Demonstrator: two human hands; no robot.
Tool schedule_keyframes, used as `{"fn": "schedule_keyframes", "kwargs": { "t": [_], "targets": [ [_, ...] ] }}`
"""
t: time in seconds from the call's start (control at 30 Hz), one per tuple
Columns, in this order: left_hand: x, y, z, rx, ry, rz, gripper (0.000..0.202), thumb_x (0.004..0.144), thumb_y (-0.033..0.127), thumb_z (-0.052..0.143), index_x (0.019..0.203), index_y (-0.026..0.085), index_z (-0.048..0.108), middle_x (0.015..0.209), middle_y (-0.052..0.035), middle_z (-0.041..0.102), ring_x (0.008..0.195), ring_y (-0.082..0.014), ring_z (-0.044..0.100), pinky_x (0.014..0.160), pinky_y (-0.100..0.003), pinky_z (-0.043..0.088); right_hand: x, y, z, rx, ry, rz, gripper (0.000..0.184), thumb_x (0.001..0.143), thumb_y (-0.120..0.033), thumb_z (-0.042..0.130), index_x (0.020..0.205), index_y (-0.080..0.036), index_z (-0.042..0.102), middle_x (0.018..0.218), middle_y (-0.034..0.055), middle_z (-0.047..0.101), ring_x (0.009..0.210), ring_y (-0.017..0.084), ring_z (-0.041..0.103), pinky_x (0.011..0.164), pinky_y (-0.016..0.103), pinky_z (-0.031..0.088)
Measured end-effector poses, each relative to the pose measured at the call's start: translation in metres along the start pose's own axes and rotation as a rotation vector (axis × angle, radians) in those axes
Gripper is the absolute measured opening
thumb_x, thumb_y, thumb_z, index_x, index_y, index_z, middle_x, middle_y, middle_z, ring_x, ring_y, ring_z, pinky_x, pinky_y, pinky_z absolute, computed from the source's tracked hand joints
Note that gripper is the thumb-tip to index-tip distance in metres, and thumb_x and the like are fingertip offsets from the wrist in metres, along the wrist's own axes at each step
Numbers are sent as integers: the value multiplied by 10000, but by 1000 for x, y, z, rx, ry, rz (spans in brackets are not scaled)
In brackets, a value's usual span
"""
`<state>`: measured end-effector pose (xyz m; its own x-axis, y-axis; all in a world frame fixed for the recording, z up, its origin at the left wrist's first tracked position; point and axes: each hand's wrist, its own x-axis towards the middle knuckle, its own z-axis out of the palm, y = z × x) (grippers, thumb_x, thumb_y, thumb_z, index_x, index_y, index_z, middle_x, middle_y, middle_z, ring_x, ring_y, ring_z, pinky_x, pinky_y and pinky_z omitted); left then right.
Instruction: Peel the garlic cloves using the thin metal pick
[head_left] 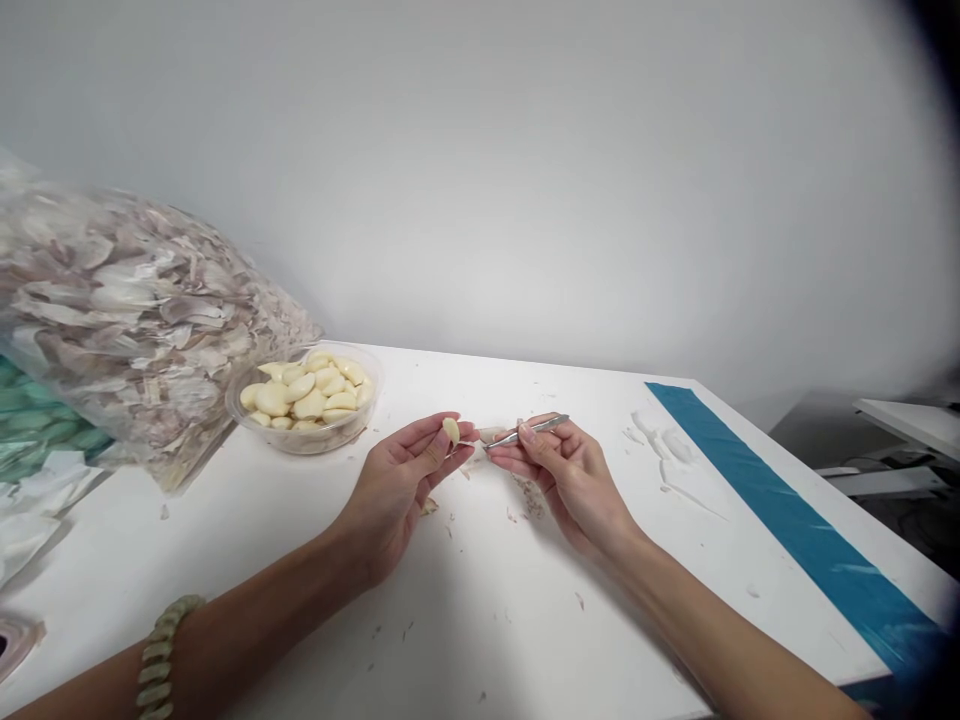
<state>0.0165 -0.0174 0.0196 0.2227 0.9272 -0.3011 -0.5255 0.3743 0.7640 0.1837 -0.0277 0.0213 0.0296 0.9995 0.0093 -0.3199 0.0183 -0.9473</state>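
Note:
Pinched between the thumb and fingers of my left hand (401, 475) is a pale garlic clove (451, 431). My right hand (574, 470) grips a slim silver metal tool (529, 430), perhaps a small knife or tweezers; its tip points left toward the clove, with a gap between. Bits of garlic skin (531, 497) lie on the white table (465, 620) below both hands. To the left of my left hand stands a clear plastic bowl (300, 440) heaped with peeled garlic cloves (307, 390).
A big clear bag of garlic skins (165, 320) leans at the left, beside a green bag (45, 420) and white crumpled tissue (45, 505). Blue tape (780, 510) runs along the table's right side. Larger skin pieces (671, 450) lie near it. A grey wall (525, 200) rises behind.

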Motion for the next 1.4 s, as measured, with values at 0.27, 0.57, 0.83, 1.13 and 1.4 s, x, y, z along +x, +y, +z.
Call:
{"fn": "schedule_keyframes", "kwargs": {
  "t": [0.27,0.57,0.83,1.13,1.4],
  "targets": [
    [2,1,-1,-58,44,63,153,798,170,635,949,147,644,964,-41,721,967,-137,661,862,-165,532,1,3,0,-89,-6,-64,208,727,-307,736,777,-141,619,746,56,725,706,187,713,754,344,602],
    [-1,3,1,-51,61,42,172,799,157,632,970,139,646,997,-62,719,992,-139,652,879,-167,525,-3,-1,-2,-379,57,-365,112,798,-270,661,805,-162,630,798,57,714,741,196,711,745,359,610],
    [-2,-1,-3,70,-22,5,214,774,246,670,980,190,680,1001,-29,712,884,-97,646,863,-179,510,-7,0,-2,-591,38,-567,63,836,-176,588,875,-180,636,852,55,721,797,192,704,729,346,606],
    [-3,-1,0,129,-68,2,224,734,288,703,940,201,714,890,-28,707,846,-106,594,879,-251,450,-14,3,-2,-707,-66,-754,242,810,-61,574,979,-224,632,936,23,722,882,186,690,756,344,604],
    [-6,-2,-2,243,-67,-28,261,682,330,742,924,235,721,943,-33,712,950,-143,583,791,-239,414,-16,1,-2,-628,-70,-804,326,790,-14,579,996,-259,637,929,-9,728,882,186,694,738,341,611]
  ]
}}
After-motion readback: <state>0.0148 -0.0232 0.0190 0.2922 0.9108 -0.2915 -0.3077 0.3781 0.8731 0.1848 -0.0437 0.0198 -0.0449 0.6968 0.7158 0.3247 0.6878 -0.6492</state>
